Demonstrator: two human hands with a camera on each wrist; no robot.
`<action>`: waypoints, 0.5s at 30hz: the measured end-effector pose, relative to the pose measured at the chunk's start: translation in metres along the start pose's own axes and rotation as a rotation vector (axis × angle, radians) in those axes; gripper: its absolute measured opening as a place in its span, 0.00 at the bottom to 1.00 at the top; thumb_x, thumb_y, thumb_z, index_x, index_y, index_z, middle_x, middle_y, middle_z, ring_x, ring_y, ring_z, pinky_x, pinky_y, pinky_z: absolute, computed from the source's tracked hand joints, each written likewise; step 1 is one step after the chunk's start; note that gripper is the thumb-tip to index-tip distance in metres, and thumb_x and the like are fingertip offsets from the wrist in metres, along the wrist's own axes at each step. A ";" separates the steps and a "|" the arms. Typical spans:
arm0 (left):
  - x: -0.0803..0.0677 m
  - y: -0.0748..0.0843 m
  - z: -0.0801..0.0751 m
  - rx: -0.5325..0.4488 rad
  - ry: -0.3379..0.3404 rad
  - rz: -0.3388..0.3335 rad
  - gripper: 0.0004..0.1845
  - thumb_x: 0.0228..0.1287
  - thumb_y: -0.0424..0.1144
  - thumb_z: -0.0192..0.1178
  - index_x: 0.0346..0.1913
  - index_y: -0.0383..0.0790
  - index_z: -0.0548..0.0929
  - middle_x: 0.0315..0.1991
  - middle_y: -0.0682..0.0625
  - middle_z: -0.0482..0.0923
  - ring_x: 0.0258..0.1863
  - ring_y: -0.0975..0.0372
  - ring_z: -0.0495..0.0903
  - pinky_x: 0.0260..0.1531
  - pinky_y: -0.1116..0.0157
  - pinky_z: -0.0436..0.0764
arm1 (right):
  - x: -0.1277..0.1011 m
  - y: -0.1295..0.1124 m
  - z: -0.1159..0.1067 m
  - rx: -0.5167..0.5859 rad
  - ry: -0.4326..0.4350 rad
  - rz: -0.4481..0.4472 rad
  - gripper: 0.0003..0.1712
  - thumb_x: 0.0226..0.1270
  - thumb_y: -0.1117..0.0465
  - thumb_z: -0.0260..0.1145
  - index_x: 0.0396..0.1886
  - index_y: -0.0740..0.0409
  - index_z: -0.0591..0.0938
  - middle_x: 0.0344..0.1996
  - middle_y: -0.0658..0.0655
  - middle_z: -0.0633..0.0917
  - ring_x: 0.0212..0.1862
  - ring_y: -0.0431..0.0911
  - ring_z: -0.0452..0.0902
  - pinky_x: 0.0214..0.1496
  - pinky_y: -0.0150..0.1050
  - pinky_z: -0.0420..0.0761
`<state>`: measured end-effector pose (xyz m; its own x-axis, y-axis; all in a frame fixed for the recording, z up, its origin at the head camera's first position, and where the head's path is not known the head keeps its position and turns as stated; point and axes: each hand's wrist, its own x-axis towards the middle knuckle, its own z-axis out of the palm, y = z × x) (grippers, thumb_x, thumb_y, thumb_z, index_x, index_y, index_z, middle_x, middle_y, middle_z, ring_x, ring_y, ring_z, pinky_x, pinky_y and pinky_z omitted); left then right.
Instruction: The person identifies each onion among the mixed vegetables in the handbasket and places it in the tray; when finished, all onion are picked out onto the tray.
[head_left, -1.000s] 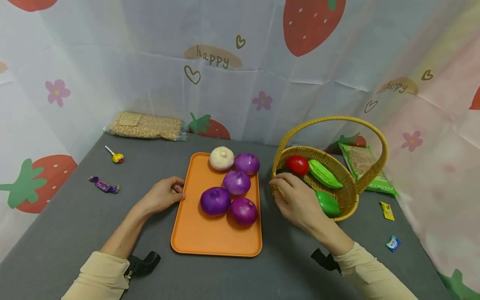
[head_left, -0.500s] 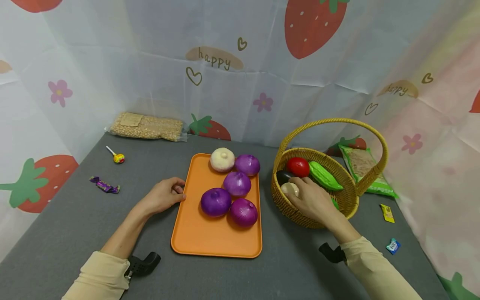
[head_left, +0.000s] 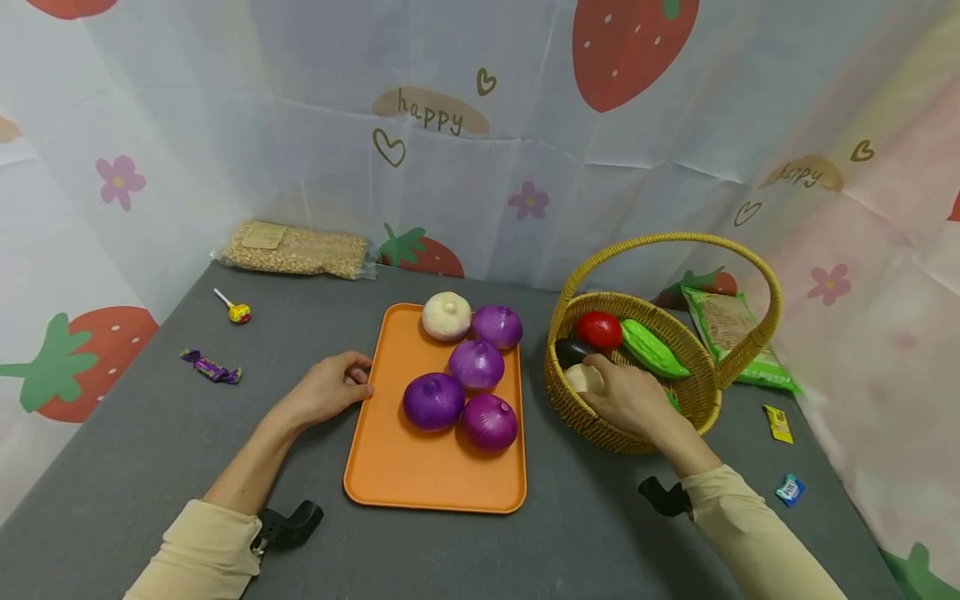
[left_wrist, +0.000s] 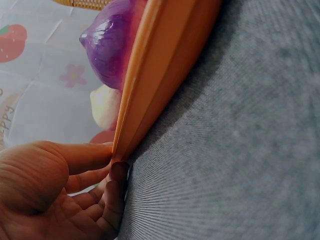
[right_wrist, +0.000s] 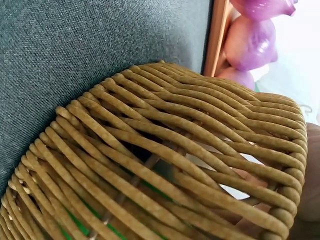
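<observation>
My left hand (head_left: pixel 330 390) pinches the left rim of an orange tray (head_left: pixel 427 475); in the left wrist view the thumb lies on the rim with fingers (left_wrist: pixel 117 182) under it. On the tray sit several purple onions (head_left: pixel 433 402) and one white onion (head_left: pixel 447 317). My right hand (head_left: pixel 630 400) is inside a woven basket (head_left: pixel 600 433) and holds another white onion (head_left: pixel 582 379) near the basket's left wall. Beside it lie a dark eggplant (head_left: pixel 572 350), a red tomato (head_left: pixel 598 331) and a green ridged gourd (head_left: pixel 654 348). The weave largely hides this hand in the right wrist view.
The basket's tall handle (head_left: pixel 678 240) arches over its opening. A bag of dried kernels (head_left: pixel 296 250) lies at the back left, a green bag (head_left: pixel 723 329) behind the basket. A lollipop (head_left: pixel 238 312) and wrapped candies (head_left: pixel 212 367) lie toward the table's sides.
My right hand has moved from the basket's left rim farther inside, and the white onion there has come into view with the eggplant. My left hand stays at the tray's rim.
</observation>
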<state>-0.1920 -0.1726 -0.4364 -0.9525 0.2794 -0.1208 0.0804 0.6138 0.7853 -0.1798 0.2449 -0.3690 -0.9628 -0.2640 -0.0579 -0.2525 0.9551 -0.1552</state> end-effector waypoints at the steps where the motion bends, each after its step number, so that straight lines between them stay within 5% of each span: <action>1: 0.000 0.000 0.000 0.001 0.002 0.002 0.22 0.66 0.35 0.60 0.59 0.27 0.74 0.40 0.42 0.78 0.35 0.59 0.76 0.37 0.64 0.72 | 0.000 0.001 0.000 0.007 -0.004 0.006 0.28 0.67 0.50 0.63 0.62 0.60 0.75 0.37 0.63 0.87 0.30 0.51 0.80 0.28 0.43 0.74; 6: 0.000 0.000 0.000 -0.003 0.007 0.012 0.21 0.65 0.34 0.60 0.59 0.27 0.74 0.39 0.41 0.78 0.33 0.60 0.76 0.37 0.64 0.72 | 0.001 0.005 -0.001 0.057 -0.007 0.008 0.30 0.63 0.52 0.66 0.62 0.60 0.75 0.44 0.65 0.86 0.36 0.53 0.81 0.32 0.44 0.75; 15: 0.000 0.000 0.000 -0.003 0.003 0.015 0.22 0.66 0.35 0.60 0.59 0.27 0.74 0.39 0.41 0.78 0.34 0.60 0.76 0.37 0.64 0.72 | -0.004 0.006 -0.004 0.077 0.047 0.016 0.33 0.57 0.52 0.70 0.62 0.58 0.76 0.44 0.65 0.85 0.35 0.52 0.79 0.29 0.40 0.72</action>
<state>-0.1918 -0.1728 -0.4365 -0.9521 0.2864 -0.1071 0.0938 0.6070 0.7892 -0.1778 0.2522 -0.3660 -0.9706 -0.2403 -0.0144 -0.2306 0.9454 -0.2304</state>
